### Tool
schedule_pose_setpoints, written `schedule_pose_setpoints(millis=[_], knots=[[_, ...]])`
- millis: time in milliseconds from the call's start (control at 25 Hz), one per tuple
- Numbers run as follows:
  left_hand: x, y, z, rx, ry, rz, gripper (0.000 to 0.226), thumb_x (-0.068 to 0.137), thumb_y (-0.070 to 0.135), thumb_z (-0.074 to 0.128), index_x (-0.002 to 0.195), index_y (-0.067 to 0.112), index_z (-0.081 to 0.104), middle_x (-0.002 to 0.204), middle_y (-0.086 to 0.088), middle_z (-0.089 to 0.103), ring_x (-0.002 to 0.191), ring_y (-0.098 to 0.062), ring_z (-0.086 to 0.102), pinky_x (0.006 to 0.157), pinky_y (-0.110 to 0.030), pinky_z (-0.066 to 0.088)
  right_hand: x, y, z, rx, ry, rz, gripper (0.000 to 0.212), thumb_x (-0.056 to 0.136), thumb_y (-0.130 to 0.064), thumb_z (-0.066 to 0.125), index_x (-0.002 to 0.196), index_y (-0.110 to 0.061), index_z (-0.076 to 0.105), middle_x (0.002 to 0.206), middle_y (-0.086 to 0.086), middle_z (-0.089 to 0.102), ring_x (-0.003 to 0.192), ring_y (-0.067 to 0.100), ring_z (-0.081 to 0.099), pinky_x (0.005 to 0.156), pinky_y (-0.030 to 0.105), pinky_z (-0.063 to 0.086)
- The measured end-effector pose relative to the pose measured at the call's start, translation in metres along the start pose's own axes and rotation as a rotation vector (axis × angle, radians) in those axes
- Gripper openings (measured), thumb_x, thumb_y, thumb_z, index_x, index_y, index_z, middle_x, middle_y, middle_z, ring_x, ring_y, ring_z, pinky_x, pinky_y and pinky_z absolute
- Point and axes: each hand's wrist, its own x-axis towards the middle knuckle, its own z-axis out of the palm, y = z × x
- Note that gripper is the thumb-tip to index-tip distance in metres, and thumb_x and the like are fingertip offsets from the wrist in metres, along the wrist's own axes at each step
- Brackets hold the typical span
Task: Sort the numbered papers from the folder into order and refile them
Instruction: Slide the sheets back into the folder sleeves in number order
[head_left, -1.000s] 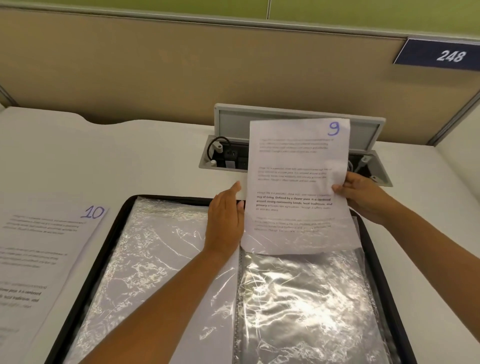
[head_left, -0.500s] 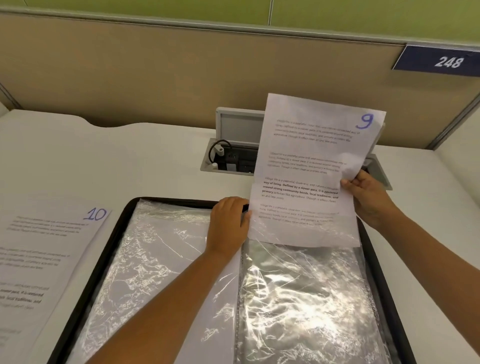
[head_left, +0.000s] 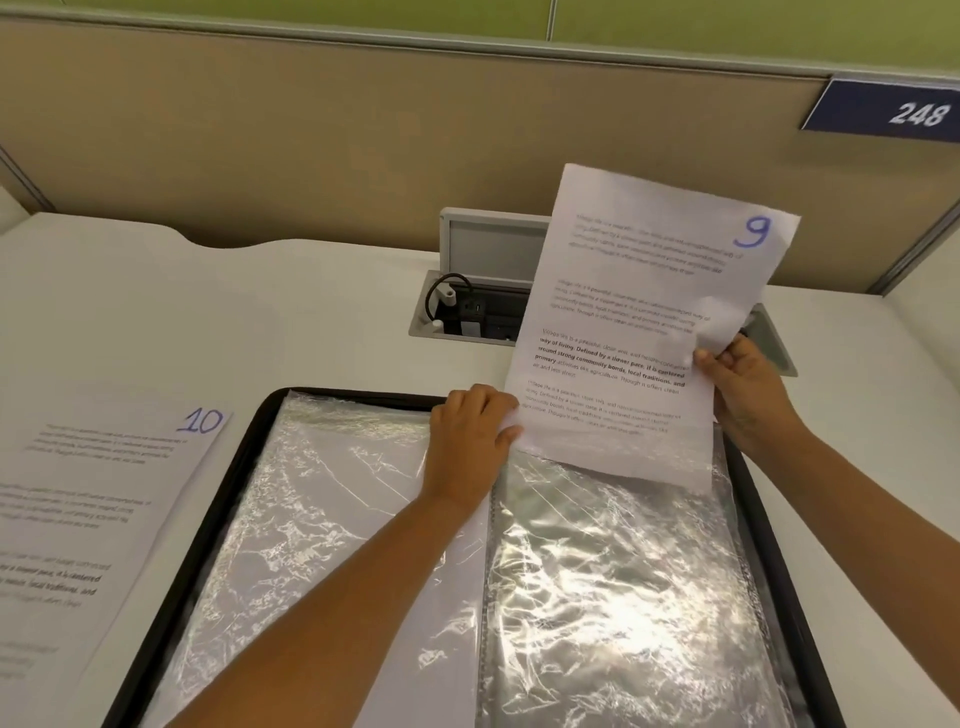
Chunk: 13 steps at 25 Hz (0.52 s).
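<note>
Folder (head_left: 244, 457) lay open on worktop (head_left: 311, 301). Sheet 9 (head_left: 639, 332) stood mostly clear of right sleeve (head_left: 613, 597), bottom edge at its mouth. Right hand (head_left: 748, 389) pinched its edge; left hand (head_left: 470, 441), fingers curled, pinned the sleeve's top. Best pulled straight, sleeve held flat.
</note>
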Motion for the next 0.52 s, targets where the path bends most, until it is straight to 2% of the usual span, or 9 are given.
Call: schedule_pose_setpoints(millis=[80, 160, 240, 320, 400, 480, 520], knots=[[0.000, 0.000, 0.000, 0.008, -0.023, -0.014, 0.020, 0.076, 0.019, 0.074, 0.094, 0.019, 0.066, 0.093, -0.001, 0.058, 0.083, -0.021, 0.053, 0.072, -0.029, 0.036, -0.002, 0.001, 0.003, -0.034, -0.030, 0.011, 0.065, 0.060, -0.031, 0.070, 0.121, -0.015, 0.055, 0.109, -0.006, 0.070, 0.108, 0.019, 0.063, 0.086, 0.036, 0.055], [0.001, 0.000, -0.001, 0.018, -0.013, -0.013, 0.013, 0.075, 0.014, 0.075, 0.083, 0.018, 0.066, 0.090, -0.002, 0.057, 0.080, -0.021, 0.053, 0.070, -0.028, 0.035, -0.004, 0.002, 0.002, -0.041, -0.056, 0.022, 0.070, 0.060, -0.031, 0.070, 0.126, -0.013, 0.053, 0.108, -0.007, 0.070, 0.108, 0.018, 0.063, 0.083, 0.034, 0.056], [0.001, 0.001, -0.003, 0.019, 0.015, 0.001, 0.011, 0.075, 0.011, 0.074, 0.078, 0.016, 0.064, 0.087, -0.002, 0.057, 0.077, -0.021, 0.053, 0.067, -0.028, 0.035, -0.005, 0.002, -0.002, -0.022, -0.083, 0.028, 0.070, 0.066, -0.026, 0.069, 0.131, -0.010, 0.049, 0.112, -0.005, 0.069, 0.110, 0.019, 0.062, 0.084, 0.032, 0.056], [0.001, 0.001, -0.004, -0.001, 0.069, -0.003, 0.009, 0.075, 0.009, 0.072, 0.079, 0.013, 0.064, 0.086, -0.004, 0.058, 0.076, -0.022, 0.053, 0.066, -0.029, 0.036, -0.006, 0.001, -0.006, 0.001, -0.095, 0.035, 0.048, 0.084, -0.011, 0.058, 0.131, -0.011, 0.049, 0.114, -0.004, 0.068, 0.111, 0.019, 0.061, 0.089, 0.035, 0.053], [0.001, 0.002, -0.004, -0.015, 0.115, -0.016, 0.011, 0.075, 0.007, 0.073, 0.080, 0.011, 0.064, 0.086, -0.006, 0.058, 0.076, -0.023, 0.054, 0.065, -0.031, 0.039, -0.007, -0.003, -0.006, -0.017, -0.122, 0.050, 0.037, 0.091, -0.003, 0.049, 0.125, -0.014, 0.052, 0.114, -0.004, 0.068, 0.112, 0.019, 0.061, 0.091, 0.036, 0.052], [0.001, 0.002, -0.004, -0.020, 0.129, -0.022, 0.012, 0.074, 0.006, 0.074, 0.081, 0.010, 0.065, 0.087, -0.007, 0.058, 0.076, -0.024, 0.054, 0.065, -0.034, 0.043, -0.010, -0.007, -0.007, -0.061, -0.170, 0.077, 0.042, 0.081, -0.014, 0.064, 0.122, -0.015, 0.054, 0.114, -0.002, 0.068, 0.111, 0.021, 0.061, 0.088, 0.036, 0.053], [0.001, 0.003, -0.005, -0.017, 0.128, -0.019, 0.012, 0.074, 0.006, 0.074, 0.081, 0.010, 0.065, 0.087, -0.007, 0.058, 0.076, -0.024, 0.055, 0.064, -0.035, 0.044, -0.010, -0.008, -0.008, -0.083, -0.196, 0.094, 0.056, 0.070, -0.024, 0.076, 0.121, -0.015, 0.055, 0.113, -0.001, 0.069, 0.110, 0.022, 0.062, 0.085, 0.035, 0.055]])
